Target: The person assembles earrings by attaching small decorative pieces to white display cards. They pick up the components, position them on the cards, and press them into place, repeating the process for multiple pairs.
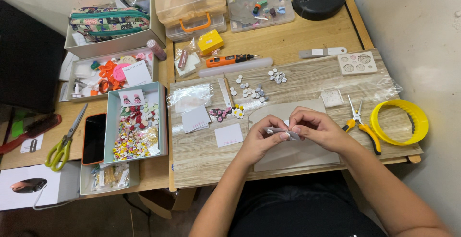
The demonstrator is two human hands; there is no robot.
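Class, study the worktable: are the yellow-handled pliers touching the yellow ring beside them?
Apart. The head view shows a clear strip of wood-grain board between the pliers and the yellow ring; the handles end short of the ring's left edge.

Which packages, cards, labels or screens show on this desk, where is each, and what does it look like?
Phone: left of the teal tray, dark screen, orange case.
Earring card: top of that tray, white, two pink pieces.
Small card: on the wood board, left of the hands, white, rectangular.
Yellow box: below the stacked clear organisers, small, cuboid.
Small flat piece: pinched between left hand and right hand, pale.
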